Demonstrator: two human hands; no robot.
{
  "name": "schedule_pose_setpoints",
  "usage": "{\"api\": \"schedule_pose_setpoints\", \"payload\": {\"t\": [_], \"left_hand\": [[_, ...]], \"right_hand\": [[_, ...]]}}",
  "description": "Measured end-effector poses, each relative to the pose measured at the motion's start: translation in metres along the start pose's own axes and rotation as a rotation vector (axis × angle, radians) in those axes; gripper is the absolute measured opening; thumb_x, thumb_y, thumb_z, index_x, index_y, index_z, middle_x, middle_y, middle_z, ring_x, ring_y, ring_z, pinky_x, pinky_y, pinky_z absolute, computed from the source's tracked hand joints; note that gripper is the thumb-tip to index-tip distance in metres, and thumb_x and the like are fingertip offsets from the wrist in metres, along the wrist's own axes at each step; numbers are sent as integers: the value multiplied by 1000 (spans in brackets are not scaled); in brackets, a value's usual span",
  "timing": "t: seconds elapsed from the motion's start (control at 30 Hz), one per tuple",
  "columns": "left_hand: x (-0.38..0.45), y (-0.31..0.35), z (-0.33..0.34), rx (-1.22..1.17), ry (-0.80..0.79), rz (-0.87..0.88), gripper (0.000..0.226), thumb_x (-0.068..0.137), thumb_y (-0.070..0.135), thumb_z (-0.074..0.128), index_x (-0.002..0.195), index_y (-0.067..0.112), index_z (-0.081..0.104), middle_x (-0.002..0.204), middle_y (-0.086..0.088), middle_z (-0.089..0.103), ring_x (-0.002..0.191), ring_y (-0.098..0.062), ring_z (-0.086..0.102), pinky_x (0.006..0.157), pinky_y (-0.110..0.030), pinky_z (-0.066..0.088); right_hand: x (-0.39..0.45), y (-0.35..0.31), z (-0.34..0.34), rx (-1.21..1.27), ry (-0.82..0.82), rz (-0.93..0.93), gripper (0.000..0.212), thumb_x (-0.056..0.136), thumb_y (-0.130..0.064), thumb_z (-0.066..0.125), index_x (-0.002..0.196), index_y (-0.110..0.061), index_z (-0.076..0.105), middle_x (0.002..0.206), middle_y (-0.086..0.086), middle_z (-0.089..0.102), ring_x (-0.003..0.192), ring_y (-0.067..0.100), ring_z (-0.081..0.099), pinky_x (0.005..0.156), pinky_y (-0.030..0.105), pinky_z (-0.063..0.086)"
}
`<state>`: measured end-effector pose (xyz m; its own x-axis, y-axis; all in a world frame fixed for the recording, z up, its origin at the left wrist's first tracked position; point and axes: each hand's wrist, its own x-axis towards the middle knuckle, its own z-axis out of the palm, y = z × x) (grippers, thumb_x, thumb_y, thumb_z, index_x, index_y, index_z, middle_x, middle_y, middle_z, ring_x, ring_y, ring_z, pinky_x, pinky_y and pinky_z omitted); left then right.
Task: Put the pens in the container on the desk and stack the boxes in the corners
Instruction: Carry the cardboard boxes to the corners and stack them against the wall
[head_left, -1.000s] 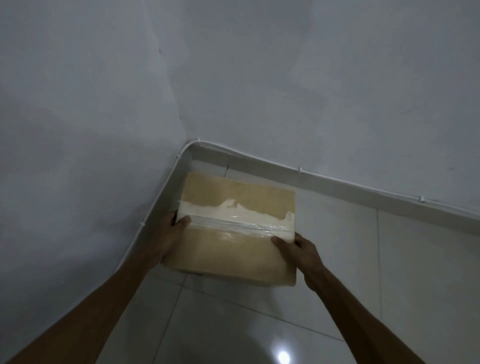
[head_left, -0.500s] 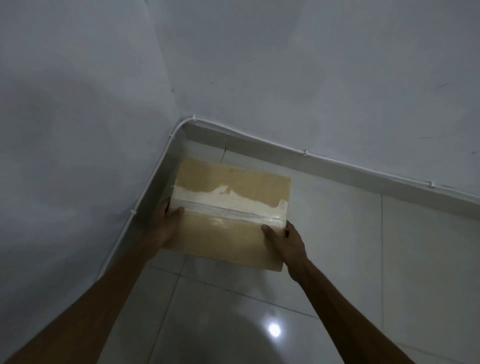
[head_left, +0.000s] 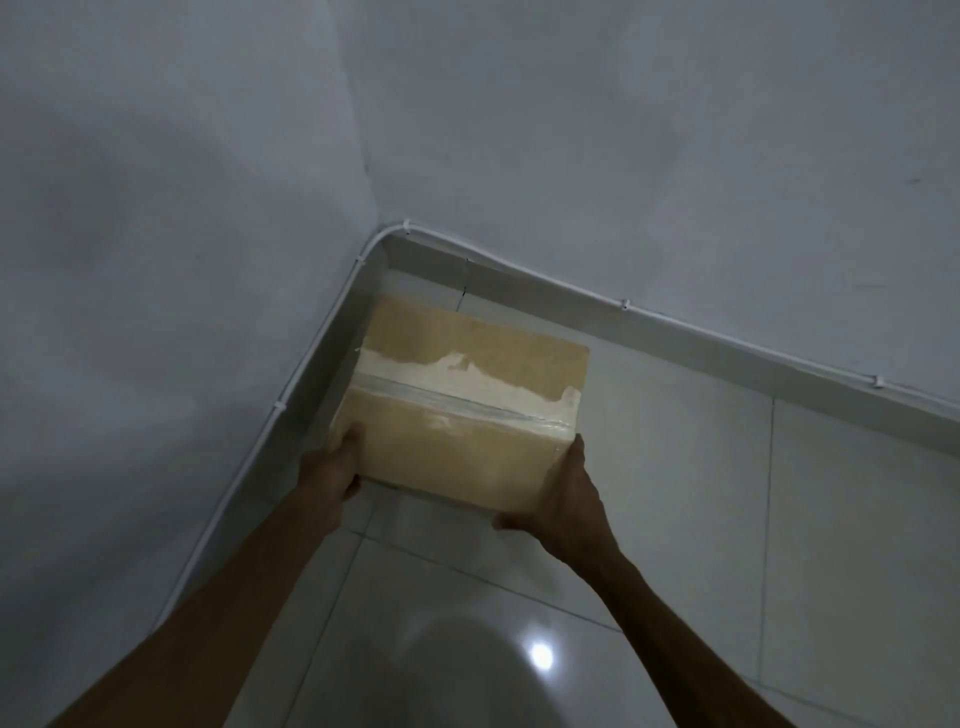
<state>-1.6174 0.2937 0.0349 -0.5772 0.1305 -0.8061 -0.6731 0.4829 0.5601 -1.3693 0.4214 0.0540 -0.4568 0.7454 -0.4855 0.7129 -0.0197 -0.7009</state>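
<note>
Cardboard box (head_left: 467, 410), taped along its top seam, held low over the tiled floor (head_left: 727, 519) in the room corner — clamped between both hands. Left hand (head_left: 332, 470) pressed to the near-left edge with the thumb up over the top; right hand (head_left: 563, 491) cupped around the near-right corner, fingers curled underneath. Left side of the box just beside the skirting (head_left: 311, 415) of the left wall; far edge near the back wall but apart from it, a strip of tile showing between. Whether the base already touches the floor: hard to tell, since the near edge casts a thin shadow.

To finish this step well: lower flat, not tilted, then slide toward the corner until both far sides meet the skirting. Better to ease the right fingers out from under before letting the weight settle — otherwise pinched. Worth keeping clear of the white cable (head_left: 571, 288) clipped along the wall. A square, snug base matters here, as later boxes probably stack on top. Pens and container not in view.
</note>
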Motion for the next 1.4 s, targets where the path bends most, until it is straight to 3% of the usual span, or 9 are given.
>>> {"api": "schedule_pose_setpoints", "payload": {"t": [0.13,0.23,0.33,0.7,0.83,1.0,1.13,1.3,1.4], "left_hand": [[17,14,10,-85,-11,27,58,88,33,69,134,2,52,96,-7,63,78,-16,55,87,-37,50],[21,29,18,-98,-28,41,55,93,31,63,138,5,48,132,-14,57,106,-24,56,87,-32,47],[24,42,25,-146,-36,34,53,95,28,60,141,5,45,140,-14,51,123,-28,53,89,-33,46],[25,66,31,-188,-90,49,42,99,13,51,139,1,43,142,-19,48,106,-25,49,106,-42,43],[11,64,20,-64,-151,65,40,100,18,50,137,4,46,123,-15,55,82,-18,56,96,-35,46],[-54,70,6,83,-187,66,42,97,25,57,133,4,50,121,-12,55,108,-27,55,92,-35,48],[-127,89,1,170,-182,112,50,94,28,62,135,1,49,120,-14,58,106,-24,56,87,-35,52],[-247,114,1,424,-185,327,62,93,31,64,145,7,40,148,-11,44,125,-26,49,106,-37,39],[-314,121,3,611,-189,494,63,95,34,58,148,9,35,153,-10,38,139,-24,38,106,-29,31]], "right_hand": [[16,-19,5,55,35,-24,127,45,-37,97,139,-29,12,128,-5,50,109,15,52,81,34,55],[31,-31,7,72,48,-35,126,47,-33,97,140,-27,13,120,-9,48,106,12,50,80,31,53],[51,-41,1,31,34,-45,122,50,-31,96,142,-23,15,120,-5,50,109,21,56,80,35,52],[77,-58,5,-54,71,8,124,54,-32,94,144,-17,11,132,8,52,119,33,54,87,44,52],[68,-68,6,-94,90,57,121,58,-31,92,147,-11,12,133,12,51,119,33,54,90,46,53],[28,-86,-22,-150,-17,76,103,72,-43,81,147,-8,20,139,16,46,125,36,48,98,49,47],[-24,-116,-62,-170,-65,31,83,85,-48,69,145,-7,28,144,16,45,127,32,47,102,42,44],[-109,-162,-135,-229,-40,-29,97,89,-57,56,155,-6,7,161,13,20,146,29,25,115,39,26],[-161,-177,-171,-231,-31,-50,97,90,-58,54,156,-6,5,161,14,17,147,28,22,116,39,24]]}}
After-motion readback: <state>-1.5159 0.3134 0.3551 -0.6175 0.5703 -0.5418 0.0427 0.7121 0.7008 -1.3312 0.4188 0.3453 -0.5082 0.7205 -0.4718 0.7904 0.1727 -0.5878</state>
